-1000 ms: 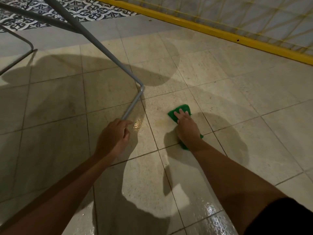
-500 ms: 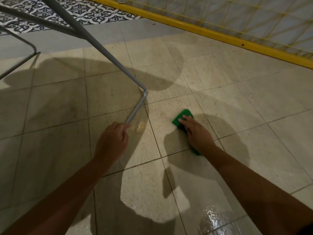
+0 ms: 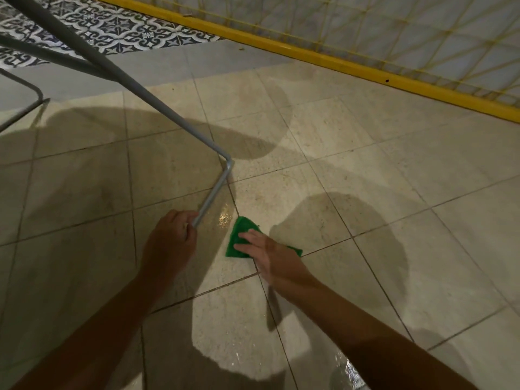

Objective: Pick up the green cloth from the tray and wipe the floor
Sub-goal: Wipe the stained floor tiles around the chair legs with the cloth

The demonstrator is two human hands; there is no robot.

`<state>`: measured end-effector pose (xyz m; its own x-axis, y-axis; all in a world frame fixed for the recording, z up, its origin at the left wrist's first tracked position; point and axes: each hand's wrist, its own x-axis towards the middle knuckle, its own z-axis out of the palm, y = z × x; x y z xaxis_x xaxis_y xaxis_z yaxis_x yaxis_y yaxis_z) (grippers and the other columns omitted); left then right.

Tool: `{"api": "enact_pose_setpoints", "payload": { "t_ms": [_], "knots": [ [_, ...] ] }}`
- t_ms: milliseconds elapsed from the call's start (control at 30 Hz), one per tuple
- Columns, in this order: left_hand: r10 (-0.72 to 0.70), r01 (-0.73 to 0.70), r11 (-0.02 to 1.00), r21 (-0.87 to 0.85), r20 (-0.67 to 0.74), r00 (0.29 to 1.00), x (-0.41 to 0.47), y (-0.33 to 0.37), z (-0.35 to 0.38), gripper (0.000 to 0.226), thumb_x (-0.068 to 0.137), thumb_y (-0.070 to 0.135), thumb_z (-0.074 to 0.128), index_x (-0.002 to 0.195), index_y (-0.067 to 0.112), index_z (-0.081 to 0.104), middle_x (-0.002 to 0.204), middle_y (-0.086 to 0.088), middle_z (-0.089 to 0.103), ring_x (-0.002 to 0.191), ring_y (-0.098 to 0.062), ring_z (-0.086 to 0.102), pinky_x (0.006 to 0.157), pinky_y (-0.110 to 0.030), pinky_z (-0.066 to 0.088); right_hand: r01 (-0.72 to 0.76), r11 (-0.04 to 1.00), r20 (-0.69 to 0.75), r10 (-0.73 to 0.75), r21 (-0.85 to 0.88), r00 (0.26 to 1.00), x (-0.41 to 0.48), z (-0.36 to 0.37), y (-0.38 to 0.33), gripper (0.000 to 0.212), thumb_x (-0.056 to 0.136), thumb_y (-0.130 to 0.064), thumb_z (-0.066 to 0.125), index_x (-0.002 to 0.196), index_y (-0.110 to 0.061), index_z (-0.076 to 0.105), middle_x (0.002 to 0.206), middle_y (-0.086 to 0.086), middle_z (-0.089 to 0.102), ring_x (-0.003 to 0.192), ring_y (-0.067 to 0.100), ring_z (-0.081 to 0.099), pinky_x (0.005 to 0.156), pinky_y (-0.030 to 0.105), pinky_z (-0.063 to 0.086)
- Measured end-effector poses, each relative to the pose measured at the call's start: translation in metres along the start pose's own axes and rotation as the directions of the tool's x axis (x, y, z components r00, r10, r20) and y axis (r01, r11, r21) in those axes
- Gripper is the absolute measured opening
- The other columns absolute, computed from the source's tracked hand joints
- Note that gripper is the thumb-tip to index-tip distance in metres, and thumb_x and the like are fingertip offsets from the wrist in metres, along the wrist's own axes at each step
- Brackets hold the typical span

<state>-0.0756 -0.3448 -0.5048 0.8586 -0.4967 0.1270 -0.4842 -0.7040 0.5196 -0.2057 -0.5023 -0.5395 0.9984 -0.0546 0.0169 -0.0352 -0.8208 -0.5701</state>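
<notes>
A green cloth (image 3: 239, 235) lies flat on the beige tiled floor (image 3: 365, 192), just right of a wet shine. My right hand (image 3: 267, 254) presses down on it with straight fingers and covers its near half. My left hand (image 3: 171, 243) grips the lower end of a grey metal frame leg (image 3: 213, 190) a little to the cloth's left. No tray is in view.
The grey metal frame (image 3: 84, 52) slants up to the top left, with another bar (image 3: 33, 102) at the left edge. A yellow rail with netting (image 3: 365, 71) runs across the far right. Patterned tiles (image 3: 126, 32) lie beyond. Wet patches (image 3: 346, 372) shine near me.
My right hand has slid the green cloth toward me and to the left, closer to the frame leg. My left hand has stayed on the leg.
</notes>
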Motion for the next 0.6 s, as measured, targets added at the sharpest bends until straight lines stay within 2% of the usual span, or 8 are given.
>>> {"api": "enact_pose_setpoints", "payload": {
  "t_ms": [33, 100, 200, 267, 367, 467, 600],
  "knots": [
    [-0.005, 0.005, 1.0, -0.001, -0.001, 1.0, 0.0, 0.002, 0.001, 0.026, 0.083, -0.002, 0.053, 0.106, 0.004, 0.064, 0.097, -0.015, 0.061, 0.084, -0.03, 0.059, 0.068, -0.031, 0.04, 0.012, 0.999, 0.016, -0.012, -0.043, 1.0, -0.008, -0.009, 0.006, 0.049, 0.085, 0.01, 0.048, 0.128, -0.013, 0.05, 0.143, 0.007, 0.041, 0.134, 0.024, 0.035, 0.097, 0.039, 0.048],
    [-0.011, 0.011, 1.0, 0.002, -0.001, 1.0, -0.001, 0.003, 0.002, 0.026, 0.084, 0.0, 0.054, 0.106, 0.006, 0.064, 0.097, -0.014, 0.061, 0.085, -0.03, 0.06, 0.068, -0.032, 0.041, -0.042, 0.996, -0.016, 0.041, -0.078, 0.999, -0.018, -0.025, 0.021, 0.048, 0.087, 0.0, 0.052, 0.13, -0.021, 0.048, 0.146, -0.001, 0.037, 0.136, 0.02, 0.032, 0.094, 0.043, 0.049],
    [0.009, -0.009, 1.0, 0.009, -0.002, 1.0, -0.002, 0.002, 0.001, 0.024, 0.084, 0.001, 0.054, 0.105, 0.006, 0.065, 0.095, -0.014, 0.062, 0.083, -0.031, 0.06, 0.068, -0.033, 0.043, -0.224, 0.971, -0.09, 0.216, -0.088, 0.972, -0.005, -0.037, 0.038, 0.038, 0.095, -0.012, 0.042, 0.131, -0.022, 0.047, 0.149, -0.002, 0.032, 0.137, 0.02, 0.029, 0.106, 0.043, 0.036],
    [0.011, -0.011, 1.0, 0.021, -0.004, 1.0, -0.001, -0.001, -0.002, 0.024, 0.084, 0.005, 0.051, 0.104, 0.007, 0.065, 0.095, -0.015, 0.062, 0.083, -0.033, 0.061, 0.07, -0.037, 0.047, -0.321, 0.943, -0.106, 0.311, -0.086, 0.944, 0.017, -0.035, 0.04, 0.041, 0.095, -0.007, 0.039, 0.134, -0.019, 0.043, 0.15, 0.0, 0.029, 0.14, 0.019, 0.023, 0.111, 0.038, 0.025],
    [-0.02, 0.02, 0.999, 0.025, -0.008, 1.0, -0.001, -0.003, -0.008, 0.029, 0.083, 0.01, 0.046, 0.104, 0.008, 0.065, 0.097, -0.015, 0.062, 0.086, -0.033, 0.06, 0.074, -0.042, 0.049, -0.374, 0.928, -0.138, 0.369, -0.011, 0.919, 0.05, -0.018, 0.026, 0.05, 0.092, 0.004, 0.037, 0.137, -0.015, 0.037, 0.152, 0.004, 0.023, 0.142, 0.019, 0.014, 0.114, 0.029, 0.012],
    [-0.021, 0.021, 1.0, 0.001, 0.005, 1.0, -0.006, 0.0, -0.014, 0.029, 0.084, -0.001, 0.052, 0.108, 0.007, 0.064, 0.101, -0.015, 0.062, 0.089, -0.031, 0.059, 0.074, -0.036, 0.045, -0.314, 0.949, -0.062, 0.311, -0.034, 0.948, 0.069, -0.003, 0.001, 0.054, 0.091, 0.007, 0.034, 0.14, -0.015, 0.031, 0.154, 0.003, 0.017, 0.143, 0.019, 0.009, 0.115, 0.031, 0.01],
    [-0.015, 0.015, 1.0, 0.014, 0.003, 1.0, -0.011, -0.001, -0.022, 0.03, 0.085, -0.002, 0.05, 0.11, 0.007, 0.063, 0.102, -0.014, 0.061, 0.088, -0.028, 0.058, 0.071, -0.03, 0.041, -0.142, 0.99, -0.018, 0.142, -0.005, 0.99, 0.062, 0.017, -0.034, 0.051, 0.088, 0.01, 0.037, 0.133, -0.011, 0.043, 0.149, 0.009, 0.03, 0.141, 0.023, 0.02, 0.115, 0.029, 0.011]
  ]
}}
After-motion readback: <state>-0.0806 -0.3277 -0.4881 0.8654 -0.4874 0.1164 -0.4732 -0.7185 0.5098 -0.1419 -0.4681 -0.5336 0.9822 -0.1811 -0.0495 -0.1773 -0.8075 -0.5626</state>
